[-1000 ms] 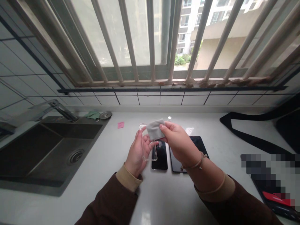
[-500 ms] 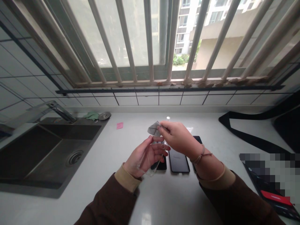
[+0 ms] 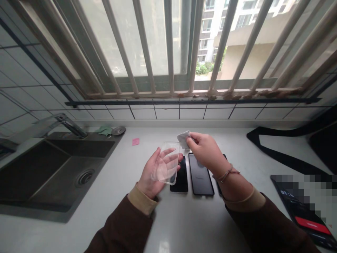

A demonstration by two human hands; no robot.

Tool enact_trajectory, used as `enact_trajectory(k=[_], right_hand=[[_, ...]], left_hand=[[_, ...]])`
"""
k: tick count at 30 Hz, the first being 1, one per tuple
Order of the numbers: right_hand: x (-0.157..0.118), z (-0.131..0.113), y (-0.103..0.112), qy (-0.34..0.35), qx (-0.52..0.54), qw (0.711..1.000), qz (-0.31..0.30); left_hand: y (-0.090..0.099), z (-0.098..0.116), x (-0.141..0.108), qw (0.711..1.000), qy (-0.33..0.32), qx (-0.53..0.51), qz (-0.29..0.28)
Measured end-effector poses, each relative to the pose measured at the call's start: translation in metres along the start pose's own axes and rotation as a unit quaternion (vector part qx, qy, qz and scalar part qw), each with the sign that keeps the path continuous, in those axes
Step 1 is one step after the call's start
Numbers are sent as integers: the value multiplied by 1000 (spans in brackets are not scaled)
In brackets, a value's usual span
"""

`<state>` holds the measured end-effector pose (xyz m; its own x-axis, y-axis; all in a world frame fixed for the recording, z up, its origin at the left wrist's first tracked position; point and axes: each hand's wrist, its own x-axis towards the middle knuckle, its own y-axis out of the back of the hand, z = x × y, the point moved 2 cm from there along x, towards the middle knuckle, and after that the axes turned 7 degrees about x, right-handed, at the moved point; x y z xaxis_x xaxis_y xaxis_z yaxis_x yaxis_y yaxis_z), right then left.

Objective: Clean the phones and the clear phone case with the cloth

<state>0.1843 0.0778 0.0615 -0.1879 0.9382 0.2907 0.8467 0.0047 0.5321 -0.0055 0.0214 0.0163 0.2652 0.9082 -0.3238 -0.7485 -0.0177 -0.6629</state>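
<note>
My left hand (image 3: 155, 172) holds a clear phone case (image 3: 166, 162) flat over its palm, above the white counter (image 3: 126, 168). My right hand (image 3: 205, 151) pinches a small grey cloth (image 3: 183, 138) just right of the case's top corner, apart from it. Below the hands two black phones lie side by side, one (image 3: 179, 177) partly under the case, the other (image 3: 200, 174) to its right. A third dark device peeks out behind my right wrist.
A dark steel sink (image 3: 52, 165) with a faucet (image 3: 70, 123) fills the left. A pink note (image 3: 135, 141), a green rag (image 3: 104, 130) and a metal lid (image 3: 118, 130) lie near the tiled wall. A black strap (image 3: 276, 147) and a dark device (image 3: 308, 221) sit right.
My right hand has lifted the cloth off the case and moved it up and right. My left hand has turned the case flat, showing its full face.
</note>
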Motion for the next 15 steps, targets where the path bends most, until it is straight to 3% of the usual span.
enact_trajectory(k=[4, 9, 15], right_hand=[[-6, -3, -23, 21, -8, 999, -28], [-17, -8, -45, 42, -33, 998, -25], [-25, -11, -57, 34, 15, 995, -96]], left_hand=[[5, -7, 5, 997, 12, 58, 42], [12, -11, 11, 981, -107, 136, 92], [21, -3, 11, 954, -193, 106, 205]])
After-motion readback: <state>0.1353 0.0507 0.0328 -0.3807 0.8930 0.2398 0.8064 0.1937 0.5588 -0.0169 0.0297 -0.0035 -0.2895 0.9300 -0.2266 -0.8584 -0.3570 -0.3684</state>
